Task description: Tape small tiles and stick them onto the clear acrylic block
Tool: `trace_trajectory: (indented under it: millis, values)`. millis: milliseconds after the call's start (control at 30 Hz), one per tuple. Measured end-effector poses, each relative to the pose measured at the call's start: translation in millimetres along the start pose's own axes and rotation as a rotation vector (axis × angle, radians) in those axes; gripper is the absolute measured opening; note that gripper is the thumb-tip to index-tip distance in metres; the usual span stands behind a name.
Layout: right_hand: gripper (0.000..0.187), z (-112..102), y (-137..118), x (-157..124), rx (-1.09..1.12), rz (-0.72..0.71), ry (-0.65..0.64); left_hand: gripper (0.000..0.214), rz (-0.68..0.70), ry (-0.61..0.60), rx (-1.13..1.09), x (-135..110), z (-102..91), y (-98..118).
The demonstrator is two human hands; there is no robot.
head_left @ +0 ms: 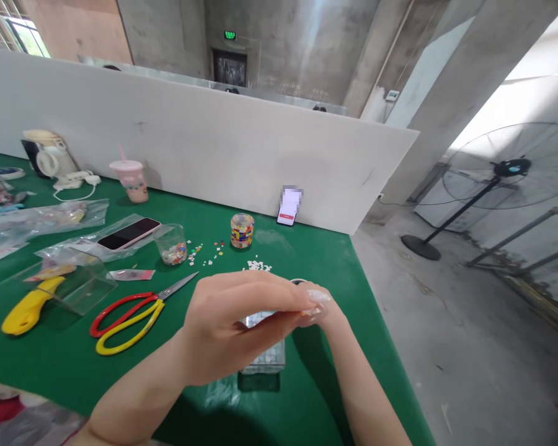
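My left hand (242,316) reaches across the middle, thumb and fingers closed together. At its fingertips is a pale, shiny, see-through bit (317,300) that I cannot make out. My right hand (323,296) is just behind those fingertips and mostly covered; its own fingers are hidden. Below my left hand a clear plastic case (265,360) lies on the green table, partly covered. Small white tile pieces (259,265) are scattered just beyond my hands. Farther back stands a round container (242,231) banded with colourful mosaic tiles.
Scissors (142,316) with red and yellow handles lie left, near a yellow-handled tool (32,306) and a clear box (81,285). A clear cup (171,246) holds coloured bits. Behind are a phone (129,234), a pink tumbler (132,183) and a white partition (204,145).
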State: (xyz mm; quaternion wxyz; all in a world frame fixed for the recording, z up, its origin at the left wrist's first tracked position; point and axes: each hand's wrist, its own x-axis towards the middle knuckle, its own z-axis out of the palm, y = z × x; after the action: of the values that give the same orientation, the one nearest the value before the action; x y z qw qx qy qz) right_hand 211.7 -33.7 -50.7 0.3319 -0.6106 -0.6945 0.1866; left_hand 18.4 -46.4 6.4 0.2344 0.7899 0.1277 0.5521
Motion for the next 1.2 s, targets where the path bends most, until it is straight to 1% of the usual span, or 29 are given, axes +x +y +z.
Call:
trace_trajectory:
  millis: [100, 200, 233, 300, 367, 433, 500, 567, 633, 733, 800, 867, 967, 1033, 1200]
  values:
    - [0.027, -15.9, -8.9, -12.7, 0.094, -0.055, -0.088, 0.040, 0.106, 0.039, 0.025, -0.9, 1.4, -3.2]
    - [0.032, -30.9, -24.4, -30.3, 0.290, -0.128, -0.074, 0.037, 0.213, 0.157, 0.061, -1.2, 4.5, -7.9]
    - [0.029, -33.6, -30.2, -37.2, 0.464, -0.155, -0.030, 0.037, 0.222, 0.189, 0.072, -1.2, 6.1, -9.5]
    - [0.027, -34.4, -41.0, -50.2, 0.673, -0.210, 0.052, 0.037, 0.217, 0.207, 0.067, -0.9, 9.7, -12.0]
    - [0.028, -31.2, -48.7, -59.9, 0.792, -0.226, 0.087, 0.034, 0.194, 0.189, 0.033, -0.1, 12.9, -13.5]
    - [0.029, -27.8, -53.0, -65.3, 0.851, -0.214, 0.080, 0.031, 0.170, 0.148, 0.015, 1.2, 14.7, -14.1]
    - [0.030, -26.5, -54.7, -67.4, 0.872, -0.190, 0.074, 0.029, 0.171, 0.109, 0.038, 2.5, 14.6, -14.3]
    - [0.028, -27.7, -55.2, -68.1, 0.856, -0.164, 0.079, 0.028, 0.194, 0.081, 0.112, 3.1, 13.5, -14.5]
    - [0.026, -29.9, -55.2, -68.4, 0.825, -0.144, 0.076, 0.026, 0.229, 0.073, 0.236, 3.0, 12.5, -14.7]
    - [0.027, -31.6, -54.9, -68.8, 0.799, -0.124, 0.098, 0.023, 0.331, 0.098, 0.470, 2.6, 12.7, -15.3]
    - [0.028, -31.2, -54.5, -69.4, 0.792, -0.108, 0.138, 0.019, 0.407, 0.111, 0.625, 2.8, 13.4, -15.8]
    - [0.027, -29.9, -54.0, -70.4, 0.780, -0.094, 0.195, 0.016, 0.464, 0.087, 0.738, 3.5, 13.5, -16.2]
    - [0.025, -28.2, -53.2, -72.1, 0.756, -0.074, 0.261, 0.019, 0.501, 0.044, 0.790, 4.7, 12.7, -16.5]
    - [0.023, -27.7, -52.8, -72.1, 0.743, -0.063, 0.276, 0.021, 0.493, 0.037, 0.792, 5.2, 12.1, -16.7]
    - [0.023, -29.4, -54.1, -69.4, 0.721, -0.072, 0.294, 0.020, 0.446, 0.002, 0.703, 5.7, 12.5, -15.6]
